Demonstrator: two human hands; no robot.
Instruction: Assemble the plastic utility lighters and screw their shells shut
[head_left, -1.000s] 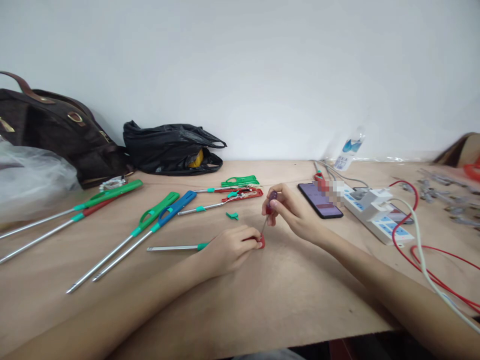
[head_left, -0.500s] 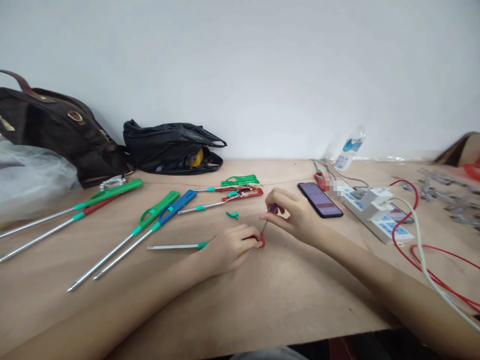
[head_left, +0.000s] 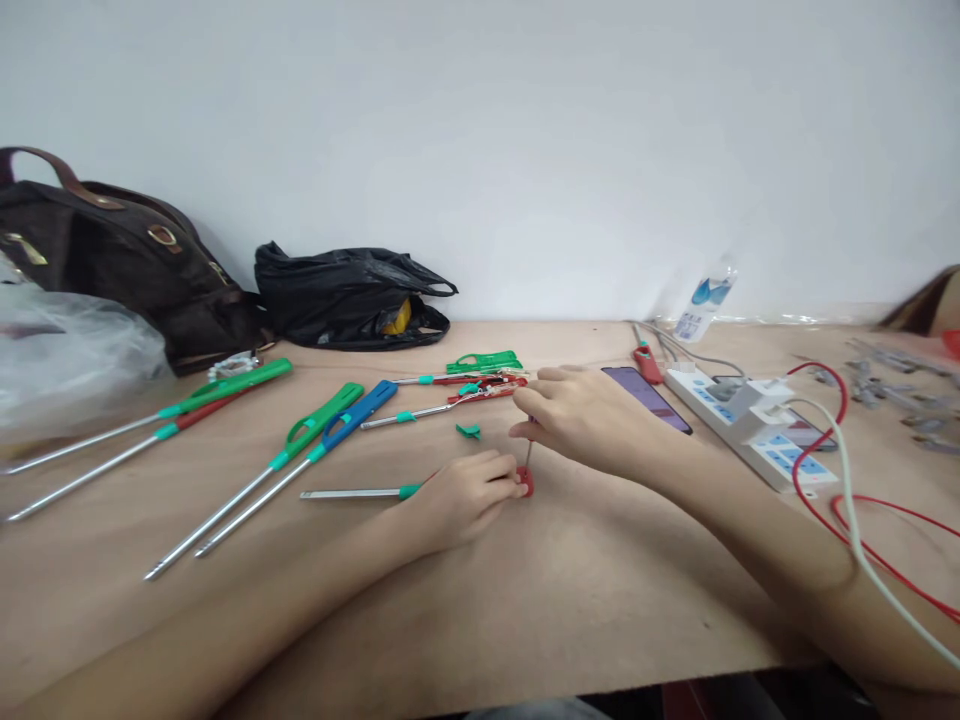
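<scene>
Holding a lighter (head_left: 409,491) flat on the counter (head_left: 600,620) with the left hand (head_left: 469,495), grasping its red handle (head_left: 528,484) under bent fingers and pointing its metal rod (head_left: 351,494) leftward. Clasping a screwdriver (head_left: 530,455) in the fingers of the right hand (head_left: 581,415), hiding most of its grip, and setting its shaft nearly upright on the handle's exposed end. Having a small teal piece (head_left: 469,432) lying just beyond the left hand, opened red lighters (head_left: 491,390) lying behind it, and a blue lighter (head_left: 316,453) lying beside a green lighter (head_left: 280,460) farther left. Partly covering a phone (head_left: 646,390) with the right arm.
</scene>
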